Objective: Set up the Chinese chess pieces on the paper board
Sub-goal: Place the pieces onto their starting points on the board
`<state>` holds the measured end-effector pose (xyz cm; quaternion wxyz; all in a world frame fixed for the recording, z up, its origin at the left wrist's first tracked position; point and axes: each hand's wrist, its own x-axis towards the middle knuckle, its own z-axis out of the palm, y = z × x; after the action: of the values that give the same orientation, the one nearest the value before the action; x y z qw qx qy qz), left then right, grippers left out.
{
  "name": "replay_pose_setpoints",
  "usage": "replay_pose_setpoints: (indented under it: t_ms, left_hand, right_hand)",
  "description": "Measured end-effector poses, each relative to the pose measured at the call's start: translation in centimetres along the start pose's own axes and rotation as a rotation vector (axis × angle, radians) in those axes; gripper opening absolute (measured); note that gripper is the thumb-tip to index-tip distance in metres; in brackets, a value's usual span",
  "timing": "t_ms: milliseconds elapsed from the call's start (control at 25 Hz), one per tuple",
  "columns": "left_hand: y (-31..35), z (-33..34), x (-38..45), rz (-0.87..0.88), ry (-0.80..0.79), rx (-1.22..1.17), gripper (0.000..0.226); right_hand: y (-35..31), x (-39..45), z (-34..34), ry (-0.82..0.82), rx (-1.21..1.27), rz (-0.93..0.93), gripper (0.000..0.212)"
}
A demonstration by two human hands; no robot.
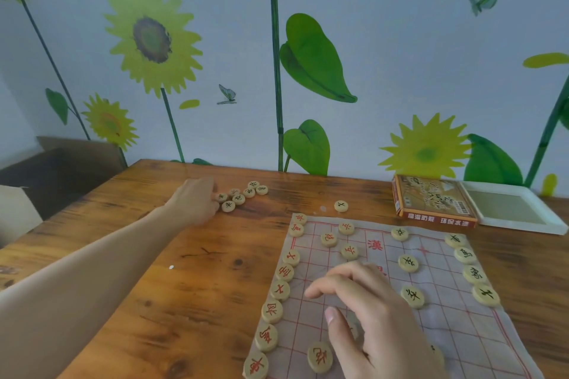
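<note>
- While the left hand (197, 201) reaches the loose pieces (243, 194) near the table's far edge, fingertips touching the pile's left side, grip unclear.
- Right hand (366, 314) hovers over the paper board (455, 332), fingers loosely spread, holding nothing.

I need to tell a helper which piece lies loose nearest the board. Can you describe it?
Start at the paper board on the wooden table. Just beyond its far edge lies a single chess piece with a black character. It sits alone, apart from the cluster of pieces by the left hand.
</note>
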<state>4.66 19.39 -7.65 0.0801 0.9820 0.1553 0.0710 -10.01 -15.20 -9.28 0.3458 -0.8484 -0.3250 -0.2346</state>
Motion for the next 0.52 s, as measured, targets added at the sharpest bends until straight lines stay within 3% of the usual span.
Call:
replay_pose_setpoints:
  t_ms: [120,280,400,520]
  left_hand:
    - [0.1,0.1,0.3,0.059,-0.061,0.115,0.032]
    - [0.5,-0.8,1.6,0.038,-0.021,0.03,0.044]
    - [1.4,-1.3,2.5,0.157,-0.099,0.106,0.028]
    - [1.8,-0.7,2.9,0.197,-0.081,0.182,0.018]
  right_hand:
    - [0.0,0.3,-0.4,0.027,0.002,-0.009,0.031]
    - [0.4,0.7,-0.9,0.056,0.01,0.017,0.04]
    - [0.4,1.0,-1.0,0.065,0.005,0.009,0.032]
    - [0.4,1.0,-0.9,0.073,0.008,0.017,0.029]
